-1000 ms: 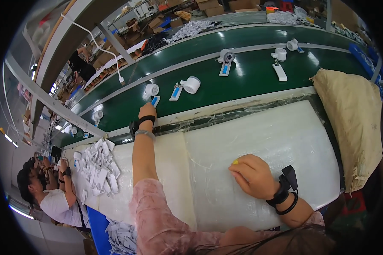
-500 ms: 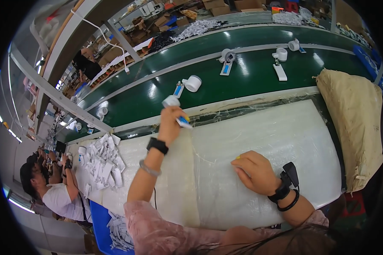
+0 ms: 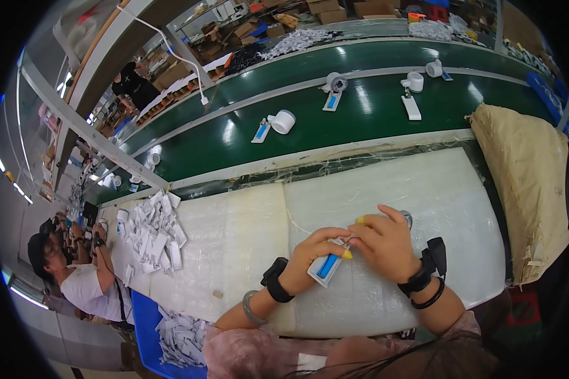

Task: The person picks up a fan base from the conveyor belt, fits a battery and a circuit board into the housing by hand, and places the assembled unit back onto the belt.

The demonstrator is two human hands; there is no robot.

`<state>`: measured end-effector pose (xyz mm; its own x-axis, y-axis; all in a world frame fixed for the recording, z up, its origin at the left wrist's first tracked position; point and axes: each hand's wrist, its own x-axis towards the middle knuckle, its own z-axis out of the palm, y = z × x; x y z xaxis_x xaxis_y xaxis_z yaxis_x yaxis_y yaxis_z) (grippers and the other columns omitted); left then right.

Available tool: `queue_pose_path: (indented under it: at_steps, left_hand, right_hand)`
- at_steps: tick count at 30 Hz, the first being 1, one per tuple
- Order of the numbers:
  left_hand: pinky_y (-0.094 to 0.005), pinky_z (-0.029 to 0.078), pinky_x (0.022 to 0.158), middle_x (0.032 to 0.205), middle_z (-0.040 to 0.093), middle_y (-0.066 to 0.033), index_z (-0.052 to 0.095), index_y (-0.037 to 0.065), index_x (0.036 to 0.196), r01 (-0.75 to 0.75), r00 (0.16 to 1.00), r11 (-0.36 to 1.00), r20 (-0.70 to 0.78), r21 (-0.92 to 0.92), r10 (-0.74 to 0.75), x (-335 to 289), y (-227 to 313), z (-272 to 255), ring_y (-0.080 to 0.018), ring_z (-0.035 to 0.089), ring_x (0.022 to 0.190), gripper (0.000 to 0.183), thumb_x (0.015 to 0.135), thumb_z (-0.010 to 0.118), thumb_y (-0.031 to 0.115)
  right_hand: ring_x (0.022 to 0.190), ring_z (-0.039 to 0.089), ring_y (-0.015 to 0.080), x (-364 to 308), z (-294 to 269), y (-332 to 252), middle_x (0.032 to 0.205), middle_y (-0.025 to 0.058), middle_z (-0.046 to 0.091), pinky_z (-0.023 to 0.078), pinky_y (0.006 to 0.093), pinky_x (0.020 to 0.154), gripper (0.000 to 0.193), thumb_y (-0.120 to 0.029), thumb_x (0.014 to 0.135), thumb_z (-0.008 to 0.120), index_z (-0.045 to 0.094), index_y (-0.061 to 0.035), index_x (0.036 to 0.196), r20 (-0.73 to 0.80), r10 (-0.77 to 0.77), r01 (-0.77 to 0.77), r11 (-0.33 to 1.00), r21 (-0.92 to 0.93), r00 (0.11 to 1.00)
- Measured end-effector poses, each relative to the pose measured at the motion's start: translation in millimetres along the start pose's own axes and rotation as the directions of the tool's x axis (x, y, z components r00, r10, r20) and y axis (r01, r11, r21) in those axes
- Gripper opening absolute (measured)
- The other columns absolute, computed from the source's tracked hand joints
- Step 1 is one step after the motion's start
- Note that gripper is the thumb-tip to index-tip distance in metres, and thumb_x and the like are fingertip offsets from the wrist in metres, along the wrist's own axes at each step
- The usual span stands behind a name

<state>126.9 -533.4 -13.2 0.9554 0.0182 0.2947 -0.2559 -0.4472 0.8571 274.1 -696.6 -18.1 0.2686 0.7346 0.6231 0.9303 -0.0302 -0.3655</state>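
My left hand [image 3: 309, 258] grips a white handle shell [image 3: 323, 271] with a blue cylindrical cell [image 3: 327, 266] lying in it. It is low over the plastic-covered table. Thin wires [image 3: 349, 239] run from the shell to my right hand [image 3: 384, 246], whose fingertips pinch them close to the left fingers. Beyond the right hand, the rim of a round grey-white head [image 3: 407, 218] shows; the hand hides most of it. Yellow covers sit on a fingertip of each hand.
Several similar white units, one a round head with its shell [image 3: 282, 122], lie on the green conveyor [image 3: 202, 142]. White shell pieces [image 3: 153, 232] are heaped at the left, above a blue bin [image 3: 146, 335]. A brown sack [image 3: 521, 183] stands right. A co-worker [image 3: 85, 284] works at far left.
My left hand has come back from the conveyor's edge toward me and right, bringing the white unit to my right hand. My right hand's fingers have now closed on the wires.
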Motion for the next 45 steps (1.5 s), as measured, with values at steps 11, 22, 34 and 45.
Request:
queue_pose_path:
  at_steps: [11,22,34,45]
  left_hand:
    - [-0.0354,0.058,0.074,0.134,0.047,-0.0130,0.025,0.008,0.146,0.505,0.792,0.317,0.285,-0.803,-0.540,11,19,4,-0.0254,0.063,0.103,0.058,0.098,0.052,0.024]
    - [-0.0241,0.045,0.074,0.099,0.062,-0.0032,0.043,0.005,0.132,0.357,0.877,0.806,-0.129,-0.471,-0.463,-7,17,8,-0.0092,0.057,0.082,0.039,0.094,0.051,0.005]
    - [-0.0328,0.050,0.075,0.108,0.061,-0.0147,0.041,0.003,0.132,0.488,0.864,0.872,-0.158,0.027,-0.478,-6,21,4,-0.0240,0.062,0.078,0.038,0.094,0.048,0.003]
    - [-0.0277,0.052,0.058,0.092,0.054,-0.0070,0.042,0.005,0.127,0.343,0.841,0.704,-0.131,-0.622,-0.525,-8,14,13,-0.0117,0.054,0.064,0.029,0.103,0.034,0.021]
  right_hand:
    - [0.085,0.059,0.0280,3,-4,0,0.085,0.0046,0.062,0.047,0.0386,0.083,0.018,-0.008,0.072,0.074,0.069,-0.0115,0.089,-0.036,-0.054,0.058,0.991,0.119,0.998]
    - [0.085,0.060,0.0221,1,-7,-1,0.086,0.0026,0.063,0.040,0.0404,0.096,0.025,-0.019,0.078,0.072,0.065,-0.0129,0.102,0.241,-0.064,0.071,0.997,-0.023,0.968]
    - [0.074,0.060,0.0206,3,-24,-3,0.073,0.0005,0.060,0.041,0.0391,0.095,0.016,-0.022,0.080,0.072,0.066,-0.0128,0.091,0.420,-0.055,-0.046,0.973,0.228,0.906]
    - [0.074,0.060,0.0277,4,-5,-19,0.079,0.0082,0.063,0.048,0.0375,0.069,0.019,-0.003,0.073,0.074,0.064,-0.0059,0.088,-0.085,0.165,-0.142,0.964,0.223,0.983]
